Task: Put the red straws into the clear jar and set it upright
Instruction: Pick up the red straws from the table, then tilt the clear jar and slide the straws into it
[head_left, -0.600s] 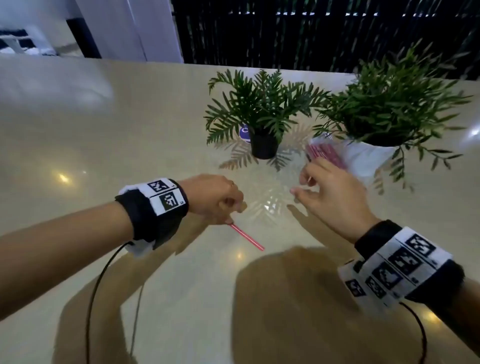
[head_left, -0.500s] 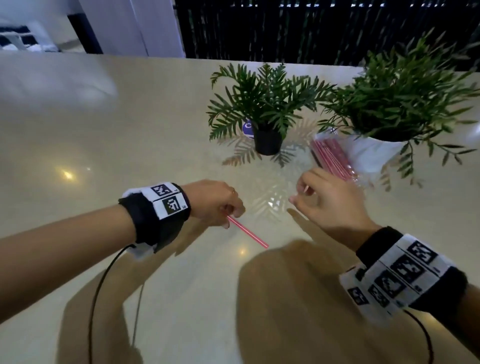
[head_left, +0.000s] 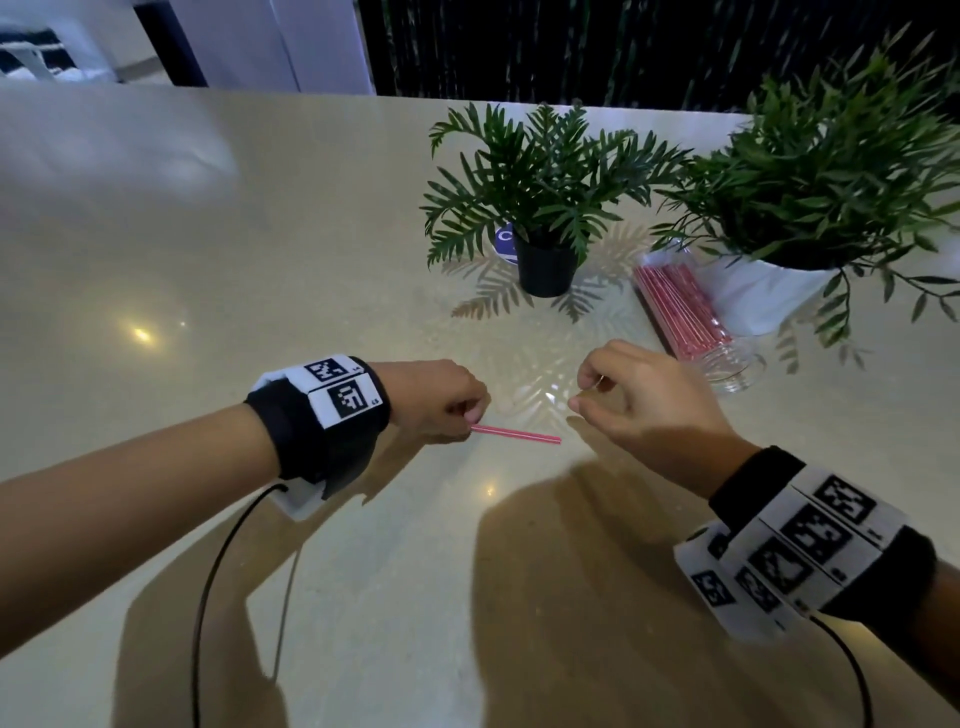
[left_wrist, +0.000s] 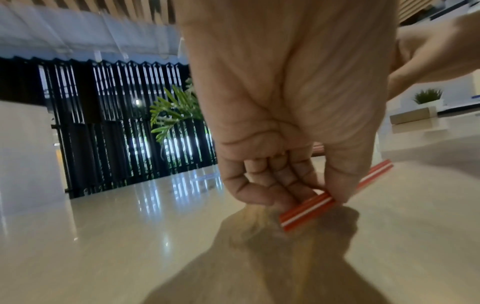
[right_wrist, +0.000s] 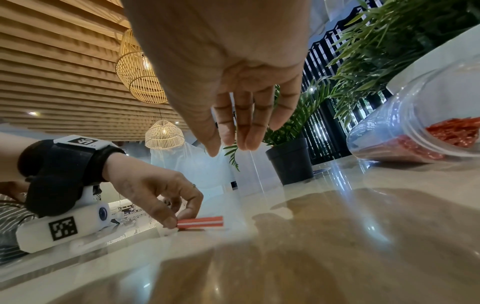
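Note:
My left hand (head_left: 470, 421) pinches one end of a red-and-white striped straw (head_left: 514, 434) between thumb and fingertips, low over the beige table (head_left: 260, 260). In the left wrist view the straw (left_wrist: 309, 211) runs under the thumb of that hand (left_wrist: 324, 197). The clear jar (head_left: 727, 358) lies on its side at the right, its mouth toward me, with several red straws (head_left: 680, 312) inside. My right hand (head_left: 582, 395) hovers between the held straw and the jar, fingers relaxed and holding nothing. From the right wrist, the jar (right_wrist: 415, 115) is at the right.
A fern in a black pot (head_left: 545, 265) stands behind the hands, with a blue round disc (head_left: 503, 241) beside it. A bigger plant in a white pot (head_left: 769, 296) stands right behind the jar, fronds hanging over it.
My right hand has drawn back from the jar toward the middle. The left hand has swung the straw from pointing down-right to pointing right.

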